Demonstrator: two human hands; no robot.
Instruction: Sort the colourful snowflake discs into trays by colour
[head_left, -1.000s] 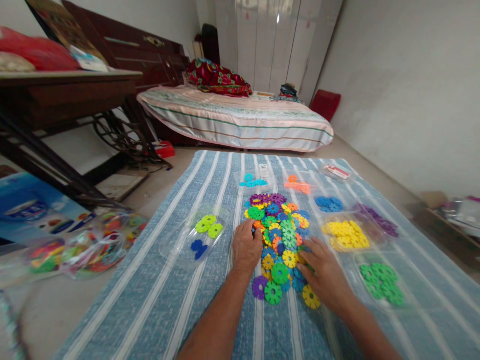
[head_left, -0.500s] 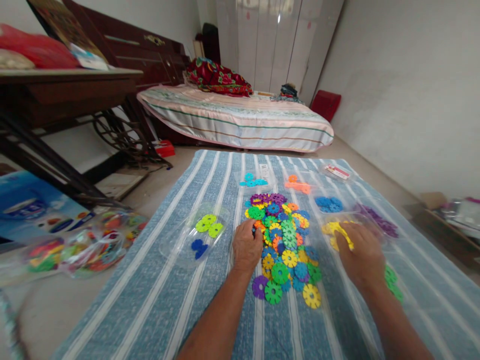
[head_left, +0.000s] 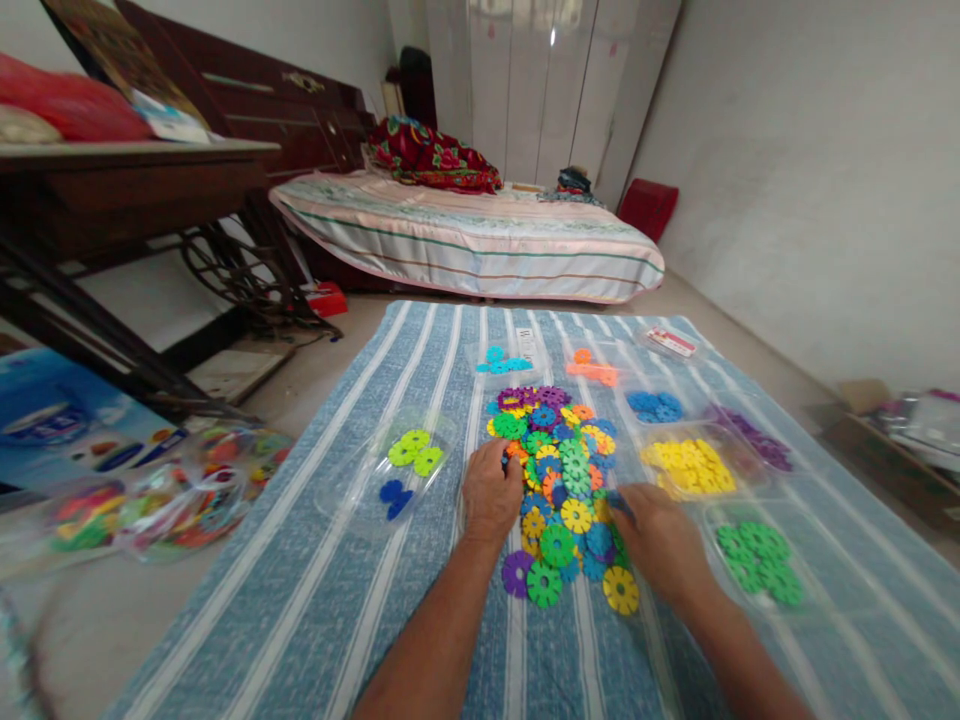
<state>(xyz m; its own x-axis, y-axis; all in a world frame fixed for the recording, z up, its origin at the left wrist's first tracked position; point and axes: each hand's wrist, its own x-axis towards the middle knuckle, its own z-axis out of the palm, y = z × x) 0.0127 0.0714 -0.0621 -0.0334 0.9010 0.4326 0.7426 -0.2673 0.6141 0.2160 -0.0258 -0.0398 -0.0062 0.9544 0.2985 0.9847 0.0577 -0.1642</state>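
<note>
Mixed-colour plastic discs [head_left: 559,480] lie heaped at the middle of a blue striped cloth [head_left: 315,600] spread on the floor, directly in front of the person. Nearest the camera, a purple disc [head_left: 516,573], a green disc [head_left: 544,584] and a yellow disc [head_left: 622,590] sit at the near edge of the heap. Left hand [head_left: 491,490] rests palm down on the left flank of the heap, fingers curled loosely onto the pieces; whether anything is gripped cannot be told. Right hand [head_left: 660,540] lies on the right flank, fingertips pinched on a blue disc [head_left: 619,503] at the heap's edge. Just right of that hand, a clear tray holds sorted green discs [head_left: 757,565]; beyond it a second clear tray holds yellow discs [head_left: 690,466]. Further right lie purple discs [head_left: 754,438], and behind the yellow lot sit blue discs [head_left: 654,405]. Left of the heap, a clear tray carries lime discs [head_left: 412,452] and dark blue discs [head_left: 394,494]. Past the heap lie cyan pieces [head_left: 501,362] and orange pieces [head_left: 592,368], near a small labelled packet [head_left: 670,341]. Off the cloth to the left lies a clear bag of assorted pieces [head_left: 157,490] beside a blue printed box [head_left: 52,425]. Beyond stand a dark table [head_left: 127,180] and a bed [head_left: 465,235] against the far cupboards.
</note>
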